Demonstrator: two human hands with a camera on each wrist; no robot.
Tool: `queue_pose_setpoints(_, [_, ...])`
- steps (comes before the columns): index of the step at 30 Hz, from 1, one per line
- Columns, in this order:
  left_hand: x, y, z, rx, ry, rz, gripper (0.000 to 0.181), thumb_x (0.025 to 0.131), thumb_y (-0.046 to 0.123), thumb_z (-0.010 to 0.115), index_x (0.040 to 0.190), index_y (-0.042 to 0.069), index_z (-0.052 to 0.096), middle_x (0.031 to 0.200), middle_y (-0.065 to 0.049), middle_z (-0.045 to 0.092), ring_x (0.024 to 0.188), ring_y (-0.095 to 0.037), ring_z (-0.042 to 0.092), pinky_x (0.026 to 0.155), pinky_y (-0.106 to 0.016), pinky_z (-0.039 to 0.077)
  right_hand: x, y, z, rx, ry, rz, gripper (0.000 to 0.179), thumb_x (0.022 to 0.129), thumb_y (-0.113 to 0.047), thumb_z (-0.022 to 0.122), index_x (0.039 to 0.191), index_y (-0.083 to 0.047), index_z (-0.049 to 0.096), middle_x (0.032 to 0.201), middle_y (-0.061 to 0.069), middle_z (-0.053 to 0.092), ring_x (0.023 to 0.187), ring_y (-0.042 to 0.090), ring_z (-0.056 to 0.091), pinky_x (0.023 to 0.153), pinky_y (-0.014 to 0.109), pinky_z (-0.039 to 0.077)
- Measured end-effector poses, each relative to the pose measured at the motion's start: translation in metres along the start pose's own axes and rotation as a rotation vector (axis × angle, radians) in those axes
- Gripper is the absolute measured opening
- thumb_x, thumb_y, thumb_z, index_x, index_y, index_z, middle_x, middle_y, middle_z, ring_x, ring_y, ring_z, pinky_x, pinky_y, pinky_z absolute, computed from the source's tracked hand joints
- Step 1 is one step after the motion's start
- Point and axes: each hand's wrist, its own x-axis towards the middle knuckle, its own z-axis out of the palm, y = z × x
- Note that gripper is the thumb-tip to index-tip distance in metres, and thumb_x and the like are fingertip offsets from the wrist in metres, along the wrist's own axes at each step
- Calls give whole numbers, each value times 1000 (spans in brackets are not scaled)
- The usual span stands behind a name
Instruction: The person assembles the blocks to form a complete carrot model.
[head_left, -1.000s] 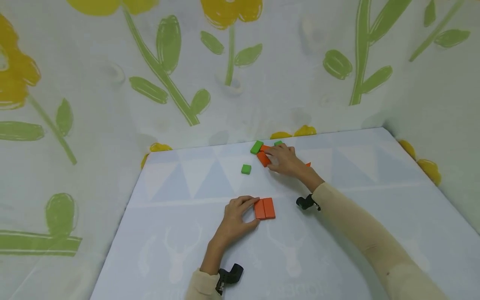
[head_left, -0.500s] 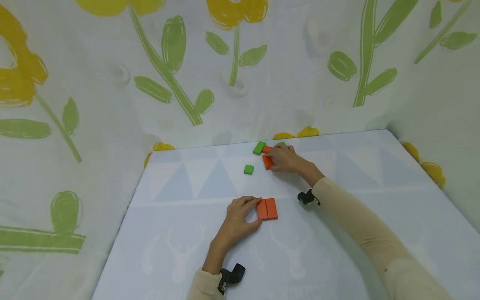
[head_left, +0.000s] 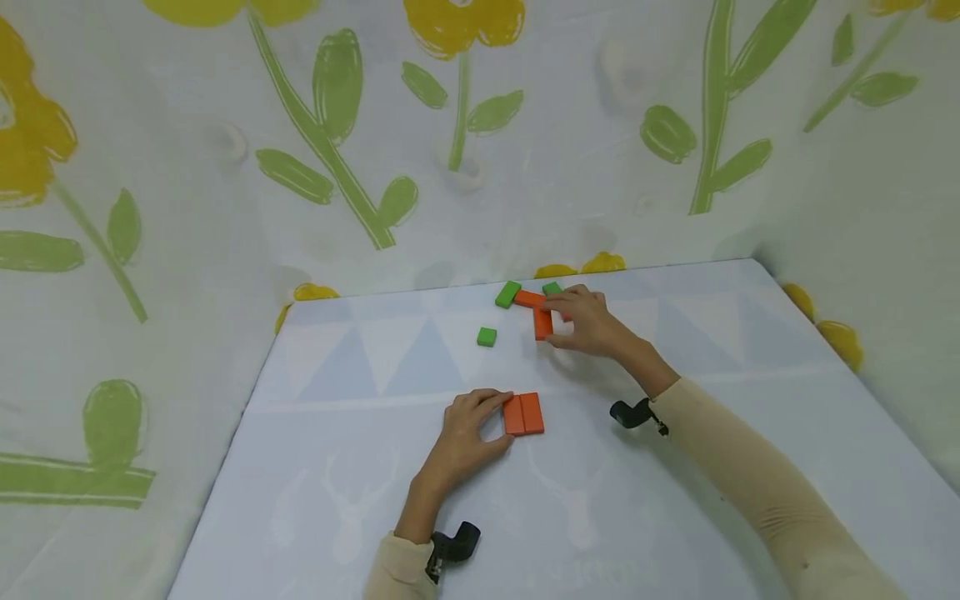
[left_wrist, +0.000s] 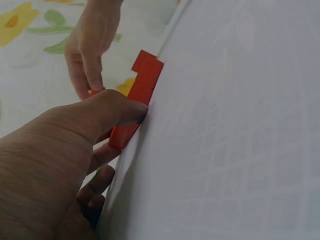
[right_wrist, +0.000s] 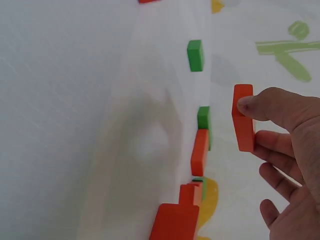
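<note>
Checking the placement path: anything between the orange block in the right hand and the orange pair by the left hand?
Nothing visible. The right hand pinches an orange block lifted off the table. The stretch down to the orange pair, held by the left hand, is bare. The green cube sits off to the left.

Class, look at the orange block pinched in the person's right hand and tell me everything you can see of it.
The orange block is a flat, plain rectangular slab, matte, possibly wood or foam. The right hand pinches it between thumb and fingers, and the wrist view shows it lifted off the table. It sits near the far edge, beside another orange block and green blocks.
</note>
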Motion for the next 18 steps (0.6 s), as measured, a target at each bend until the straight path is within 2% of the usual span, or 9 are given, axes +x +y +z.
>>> queue_pose_setpoints(7, [0, -1, -1, -5, 1, -1, 57, 88, 28, 74, 142, 24, 57, 137, 1, 52, 125, -24, 43, 105, -51, 29, -34, -8, -4, 40, 52, -41, 52, 83, -25, 82, 130, -9, 65, 137, 7, 59, 128, 30, 41, 97, 52, 28])
queue_pose_setpoints(18, [-1, 2, 1, -7, 0, -9, 58, 88, 30, 74, 143, 25, 56, 139, 2, 51, 127, -23, 42, 106, -50, 29, -80, -25, 2, 1, 101, -143, 53, 78, -25, 86, 126, -9, 69, 128, 3, 65, 124, 29, 46, 93, 54, 32])
